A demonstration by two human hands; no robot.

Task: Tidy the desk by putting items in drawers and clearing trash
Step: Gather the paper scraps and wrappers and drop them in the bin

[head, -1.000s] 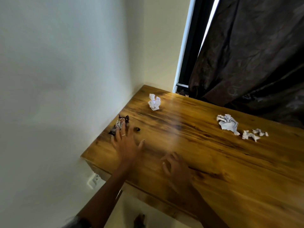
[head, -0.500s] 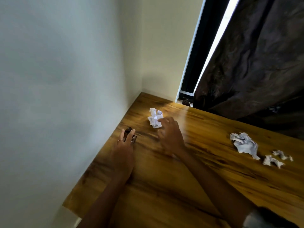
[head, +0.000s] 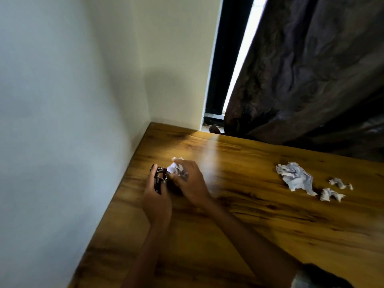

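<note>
A: Wooden bench (head: 259, 235), pushed into the wall corner, dark curtain (head: 311, 69) hanging behind. Mostly bare now on the near side.

B: And the trash on it?

A: Biggest crumpled sheet (head: 295, 175) lying far to the right, well apart from both hands. Two small paper scraps (head: 332, 193) just beside it, untouched.

B: The hands, then?

A: Right hand (head: 191, 181) over near the wall, fingers (head: 176, 179) curled round the white paper ball (head: 176, 168). Half a second ago only reaching for it; now closed on it and drawn in against the left hand. Left hand (head: 156, 196) wrapped around a small dark object (head: 159, 179), glossy and patterned. Possibly a wrapper or a clip; too blurred to name.

B: A second back?

A: Left palm spread flat and empty above that dark thing, right hand low near the front edge. Both since moved forward and clenched on a catch.

B: Meaning for the tidying?

A: Left corner as good as cleared, by the look of it: both pieces off the wood and in hand. Bin or drawer not in view, so destination unknown. Likely next, a sweep to the right for the large sheet and scraps, or a trip to drop this handful first.
</note>
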